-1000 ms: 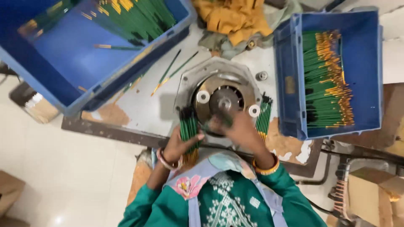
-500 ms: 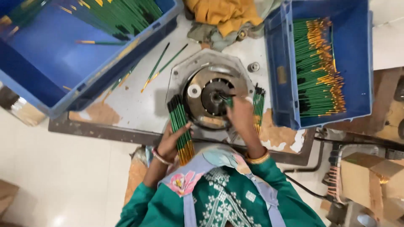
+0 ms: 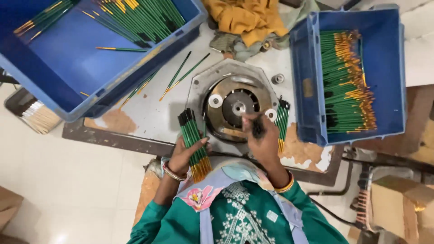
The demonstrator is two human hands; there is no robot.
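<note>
Big blue crate [image 3: 68,58] up left, with green brushes [image 3: 140,18] piled at its far end; a second blue crate [image 3: 393,81] at right, brushes [image 3: 346,81] laid in a neat row, gold ferrules to the right. Between them the grey table [image 3: 153,113], and bolted to it the round machine [image 3: 235,106] with its dark hub and two white rollers.

Now the hands. The left hand [image 3: 185,151] is wrapped round a bundle [image 3: 193,144], dark tips up, gold ends down, just left of the machine. The right hand [image 3: 262,135] is over the machine's near edge, fingers pinched narrow on one brush [image 3: 257,126], its end pointing in toward the hub. Looks like the feeding step: one brush at the machine, the stock waiting alongside.

The next one, I'd judge, calls for a clean single pick from the bundle without loosening the rest.

Smaller stuff: a short stack [image 3: 282,119] lies just right of the machine, touching the right crate's wall. Two loose brushes [image 3: 183,74] lie on the table up left of it, an orange cloth [image 3: 246,18] behind. Nothing blocks the hub, though the stack sits close to the right wrist.
</note>
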